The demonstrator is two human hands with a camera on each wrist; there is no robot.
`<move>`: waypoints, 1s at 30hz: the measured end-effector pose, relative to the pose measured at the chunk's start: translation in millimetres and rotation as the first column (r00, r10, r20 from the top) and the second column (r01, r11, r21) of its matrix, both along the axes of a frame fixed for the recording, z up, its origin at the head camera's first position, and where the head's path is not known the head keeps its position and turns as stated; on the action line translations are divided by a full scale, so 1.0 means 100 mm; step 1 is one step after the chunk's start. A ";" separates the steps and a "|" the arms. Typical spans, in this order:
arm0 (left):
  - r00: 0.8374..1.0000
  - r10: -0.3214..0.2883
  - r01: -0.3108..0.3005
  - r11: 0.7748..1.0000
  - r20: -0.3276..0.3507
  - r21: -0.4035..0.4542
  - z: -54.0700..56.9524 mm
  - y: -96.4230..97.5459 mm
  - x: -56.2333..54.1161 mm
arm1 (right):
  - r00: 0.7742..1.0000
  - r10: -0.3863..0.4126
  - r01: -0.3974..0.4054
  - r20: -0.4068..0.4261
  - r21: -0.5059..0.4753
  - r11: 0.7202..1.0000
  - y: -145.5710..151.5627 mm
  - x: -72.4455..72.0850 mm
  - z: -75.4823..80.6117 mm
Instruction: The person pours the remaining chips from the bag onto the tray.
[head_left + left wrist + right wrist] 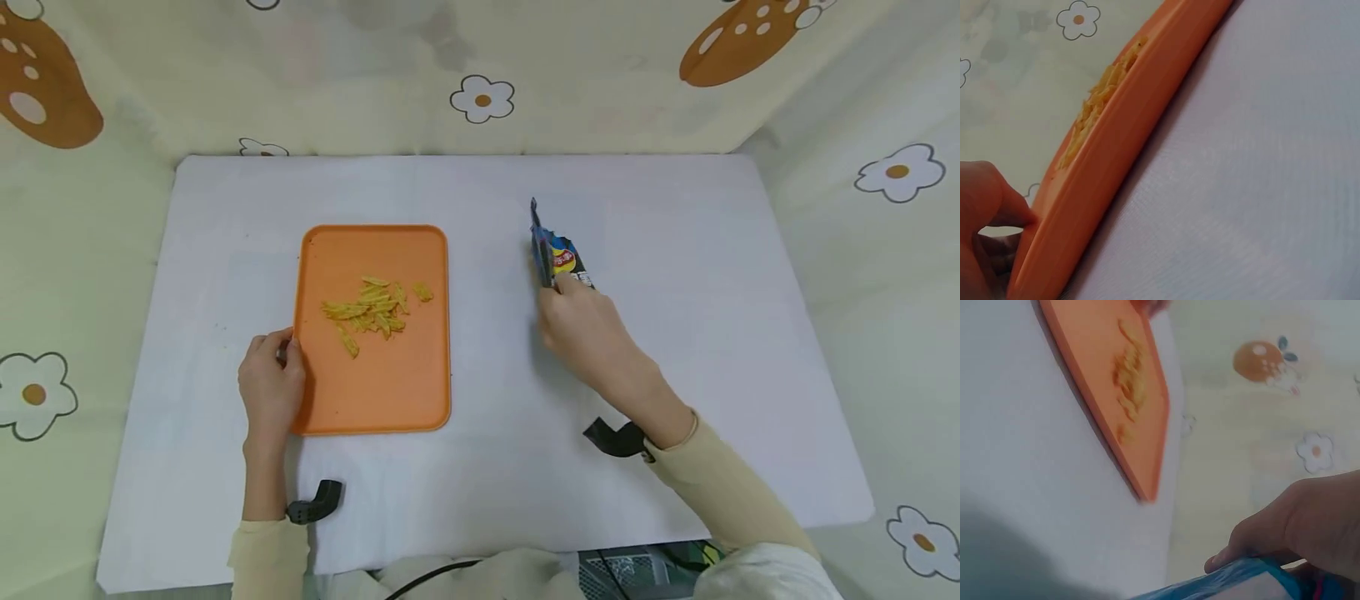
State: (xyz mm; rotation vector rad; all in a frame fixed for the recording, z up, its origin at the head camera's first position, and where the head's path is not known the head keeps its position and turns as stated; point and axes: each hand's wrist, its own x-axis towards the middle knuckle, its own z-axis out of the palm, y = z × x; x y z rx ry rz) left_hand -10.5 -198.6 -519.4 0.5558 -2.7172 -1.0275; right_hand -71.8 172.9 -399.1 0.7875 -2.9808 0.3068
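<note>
An orange tray point(375, 392) lies on the white table, with a small heap of yellow chips point(367, 308) near its middle. My left hand point(272, 379) grips the tray's left rim, the thumb on the edge in the left wrist view, where the tray point(1116, 131) looks tilted across the picture. To the right of the tray, my right hand point(588, 333) holds a blue and black chip bag point(564, 254) with a yellow and red logo. In the right wrist view the blue bag point(1222, 584) is partly cut off at the bottom, and its contents are hidden.
The white table point(675, 250) has rounded corners. Pale cloth with flowers and brown shapes surrounds it at the back and sides. A black wrist mount point(617, 437) is on the right wrist, another mount point(318, 502) on the left. A few crumbs lie left of the tray.
</note>
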 end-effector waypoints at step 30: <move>0.997 0.013 -0.015 1.000 0.071 0.018 0.06 0.03 0.01 | 0.993 0.095 -0.094 -0.076 0.021 0.995 -0.62 -0.15 -1.06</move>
